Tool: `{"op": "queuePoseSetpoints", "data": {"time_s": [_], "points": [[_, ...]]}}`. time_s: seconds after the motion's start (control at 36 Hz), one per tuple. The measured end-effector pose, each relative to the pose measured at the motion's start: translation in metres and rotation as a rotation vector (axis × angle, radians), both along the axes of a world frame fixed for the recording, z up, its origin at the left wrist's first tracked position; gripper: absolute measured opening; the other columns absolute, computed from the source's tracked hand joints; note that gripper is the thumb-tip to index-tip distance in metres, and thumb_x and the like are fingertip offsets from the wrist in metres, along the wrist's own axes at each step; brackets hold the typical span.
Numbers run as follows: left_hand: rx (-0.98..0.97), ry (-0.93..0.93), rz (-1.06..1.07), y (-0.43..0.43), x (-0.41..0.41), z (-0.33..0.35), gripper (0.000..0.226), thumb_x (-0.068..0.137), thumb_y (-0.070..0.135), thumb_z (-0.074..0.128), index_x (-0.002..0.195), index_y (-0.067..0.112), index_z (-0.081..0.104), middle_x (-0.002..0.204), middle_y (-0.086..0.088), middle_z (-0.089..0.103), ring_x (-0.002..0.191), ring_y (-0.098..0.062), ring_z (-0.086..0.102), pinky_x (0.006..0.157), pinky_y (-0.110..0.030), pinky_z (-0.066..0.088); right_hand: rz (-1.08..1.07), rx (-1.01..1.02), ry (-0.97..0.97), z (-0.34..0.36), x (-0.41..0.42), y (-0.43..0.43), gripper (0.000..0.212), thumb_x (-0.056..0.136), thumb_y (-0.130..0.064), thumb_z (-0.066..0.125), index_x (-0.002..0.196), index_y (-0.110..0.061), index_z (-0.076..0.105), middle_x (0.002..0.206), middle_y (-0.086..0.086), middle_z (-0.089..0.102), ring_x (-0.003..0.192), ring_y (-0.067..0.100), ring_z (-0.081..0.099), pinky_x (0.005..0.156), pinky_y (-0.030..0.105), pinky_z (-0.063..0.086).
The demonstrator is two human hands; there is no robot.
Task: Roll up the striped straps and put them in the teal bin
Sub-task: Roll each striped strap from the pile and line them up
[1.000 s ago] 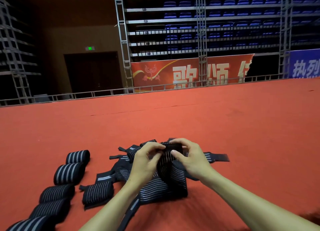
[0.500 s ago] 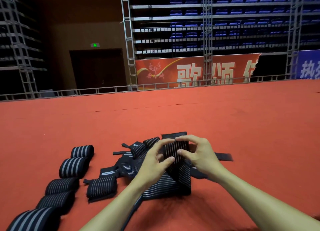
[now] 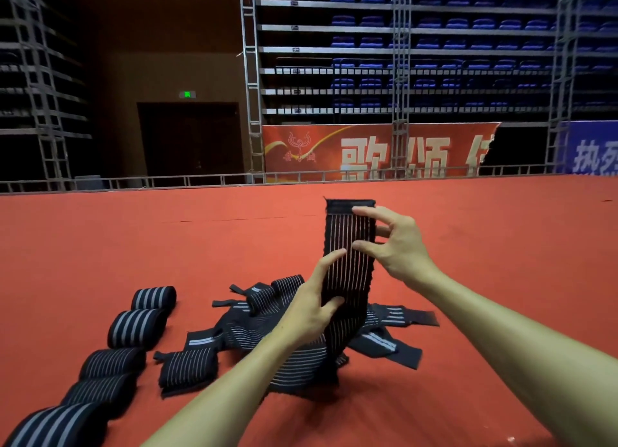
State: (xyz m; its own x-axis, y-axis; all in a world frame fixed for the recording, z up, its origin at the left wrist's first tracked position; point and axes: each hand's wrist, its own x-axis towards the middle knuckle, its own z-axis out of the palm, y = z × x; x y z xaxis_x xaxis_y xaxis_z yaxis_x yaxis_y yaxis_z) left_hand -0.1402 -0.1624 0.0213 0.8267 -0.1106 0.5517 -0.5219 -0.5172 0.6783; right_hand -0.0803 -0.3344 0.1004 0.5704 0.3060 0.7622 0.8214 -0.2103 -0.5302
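striped strap (image 3: 349, 262) upright at frame centre, above loose pile (image 3: 254, 326). left hand (image 3: 307, 312) grips lower part, thumb in front. right hand (image 3: 398, 246) pinches upper right edge. Suggest: start roll tight at top end, edges aligned, even tension. teal bin not in view.

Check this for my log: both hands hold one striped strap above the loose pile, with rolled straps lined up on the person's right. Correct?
No. The head view shows the rolled straps lined up on the person's left, not right. The left hand and right hand do hold one striped strap above the loose pile.
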Motion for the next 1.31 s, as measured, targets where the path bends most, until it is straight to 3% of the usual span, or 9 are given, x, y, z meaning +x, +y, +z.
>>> {"op": "queuePoseSetpoints", "data": {"time_s": [0.19, 0.28, 0.36, 0.5, 0.56, 0.69, 0.81, 1.11, 1.31], "points": [[0.022, 0.068, -0.05, -0.005, -0.007, 0.009, 0.083, 0.092, -0.006, 0.059, 0.139, 0.056, 0.03, 0.132, 0.007, 0.059, 0.117, 0.005, 0.058, 0.105, -0.029, 0.048, -0.044, 0.075, -0.025, 0.042, -0.01, -0.014, 0.059, 0.076, 0.003, 0.08, 0.129, -0.016, 0.063, 0.117, -0.009, 0.064, 0.106, 0.011, 0.065, 0.09, 0.019, 0.055], [0.045, 0.106, -0.07, -0.007, -0.014, 0.012, 0.084, 0.092, -0.008, 0.058, 0.131, 0.06, 0.029, 0.121, 0.002, 0.064, 0.104, 0.007, 0.064, 0.089, -0.014, 0.051, -0.061, 0.09, -0.048, 0.057, -0.016, -0.021, 0.059, 0.076, 0.003, 0.079, 0.13, -0.014, 0.062, 0.119, -0.007, 0.064, 0.106, 0.012, 0.064, 0.086, 0.012, 0.052], [0.059, 0.131, -0.108, -0.008, -0.02, 0.016, 0.084, 0.092, -0.007, 0.059, 0.135, 0.059, 0.03, 0.116, -0.003, 0.068, 0.097, -0.001, 0.068, 0.077, -0.016, 0.054, -0.096, 0.093, -0.103, 0.072, -0.02, -0.03, 0.059, 0.076, 0.003, 0.079, 0.131, -0.011, 0.061, 0.126, -0.001, 0.064, 0.11, 0.011, 0.061, 0.085, 0.003, 0.046], [-0.006, 0.141, -0.18, -0.021, -0.032, 0.031, 0.078, 0.091, -0.004, 0.064, 0.143, 0.047, 0.034, 0.113, -0.006, 0.067, 0.084, -0.013, 0.071, 0.065, -0.028, 0.059, -0.149, 0.127, -0.133, 0.094, -0.02, -0.05, 0.058, 0.076, -0.001, 0.08, 0.129, -0.015, 0.062, 0.128, 0.0, 0.065, 0.115, 0.016, 0.063, 0.098, 0.033, 0.054], [-0.044, 0.146, -0.216, -0.027, -0.034, 0.034, 0.075, 0.091, -0.004, 0.064, 0.143, 0.042, 0.036, 0.116, -0.011, 0.066, 0.08, -0.015, 0.068, 0.062, -0.026, 0.056, -0.162, 0.151, -0.116, 0.097, -0.017, -0.057, 0.057, 0.076, 0.0, 0.081, 0.128, -0.015, 0.064, 0.123, -0.004, 0.066, 0.112, 0.016, 0.065, 0.095, 0.033, 0.056], [-0.025, 0.187, -0.156, -0.035, -0.019, 0.009, 0.071, 0.091, -0.001, 0.064, 0.139, 0.045, 0.04, 0.128, -0.006, 0.061, 0.099, -0.024, 0.068, 0.068, -0.031, 0.057, -0.219, 0.117, -0.08, 0.072, -0.01, -0.064, 0.059, 0.075, -0.001, 0.082, 0.129, -0.016, 0.064, 0.125, -0.006, 0.063, 0.115, 0.015, 0.062, 0.102, 0.031, 0.05], [0.049, 0.218, -0.075, -0.036, -0.001, -0.033, 0.073, 0.087, -0.002, 0.066, 0.138, 0.044, 0.041, 0.129, 0.003, 0.061, 0.109, -0.007, 0.063, 0.088, -0.028, 0.056, -0.179, 0.079, 0.014, 0.027, 0.003, -0.064, 0.058, 0.076, 0.002, 0.08, 0.129, -0.016, 0.064, 0.121, -0.004, 0.065, 0.103, 0.013, 0.065, 0.093, 0.024, 0.053], [0.178, 0.313, 0.025, -0.017, 0.045, -0.082, 0.071, 0.084, 0.002, 0.071, 0.141, 0.034, 0.043, 0.102, -0.003, 0.069, 0.085, -0.009, 0.065, 0.082, -0.02, 0.053, -0.167, 0.034, 0.065, -0.047, 0.042, -0.053, 0.054, 0.076, 0.001, 0.081, 0.125, -0.016, 0.067, 0.115, -0.004, 0.066, 0.104, 0.015, 0.064, 0.093, 0.021, 0.051], [0.279, 0.263, 0.224, 0.022, 0.074, -0.07, 0.025, 0.089, 0.017, 0.071, 0.114, 0.022, 0.07, 0.102, 0.004, 0.069, 0.091, -0.011, 0.065, 0.09, -0.026, 0.051, -0.14, 0.059, 0.091, -0.07, 0.058, -0.048, 0.051, 0.078, 0.002, 0.08, 0.124, -0.017, 0.067, 0.113, -0.011, 0.065, 0.102, 0.004, 0.063, 0.092, 0.013, 0.049]]}}
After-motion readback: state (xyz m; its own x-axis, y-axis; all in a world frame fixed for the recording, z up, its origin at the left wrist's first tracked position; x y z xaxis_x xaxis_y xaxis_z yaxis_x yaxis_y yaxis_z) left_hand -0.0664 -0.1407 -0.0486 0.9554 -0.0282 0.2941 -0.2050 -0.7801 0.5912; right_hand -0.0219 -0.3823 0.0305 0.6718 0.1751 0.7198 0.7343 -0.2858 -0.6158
